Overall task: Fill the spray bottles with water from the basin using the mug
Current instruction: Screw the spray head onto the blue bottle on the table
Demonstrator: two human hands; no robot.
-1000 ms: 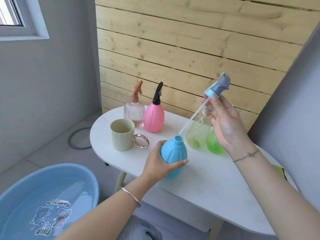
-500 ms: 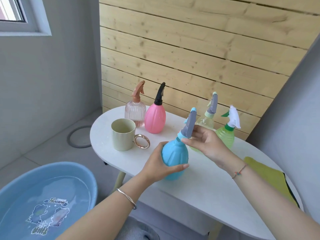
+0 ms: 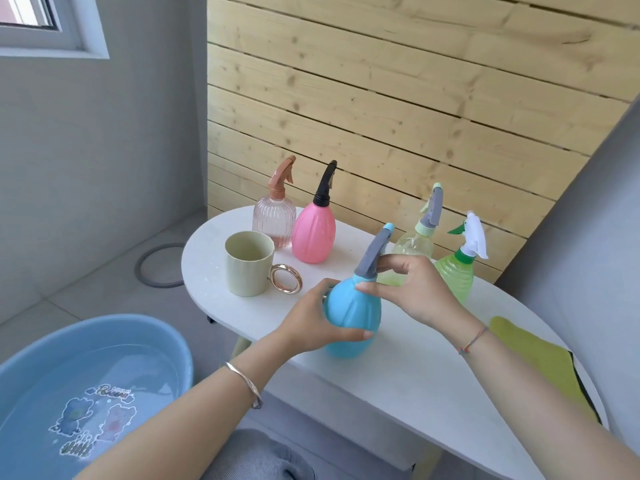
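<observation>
A blue spray bottle (image 3: 349,318) stands on the white table (image 3: 415,375). My left hand (image 3: 311,323) grips its body from the left. My right hand (image 3: 412,285) pinches the grey spray head (image 3: 374,252) at the bottle's neck. A pale green mug (image 3: 247,263) with a gold ring handle stands to the left. Behind it are a clear pink ribbed bottle (image 3: 273,220) and a pink bottle (image 3: 313,233). A pale yellow-green bottle (image 3: 417,244) and a green bottle (image 3: 457,271) stand behind my right hand. The blue basin (image 3: 86,386) of water sits at the lower left.
A yellow-green cloth (image 3: 540,368) lies on the table's right end. A wooden slat wall backs the table and a grey wall closes the right side. A grey ring (image 3: 156,265) lies on the floor to the left.
My right hand lowered the spray head, with its tube, from above the table into the blue bottle's neck and now holds it there. My left hand kept its grip on the bottle.
</observation>
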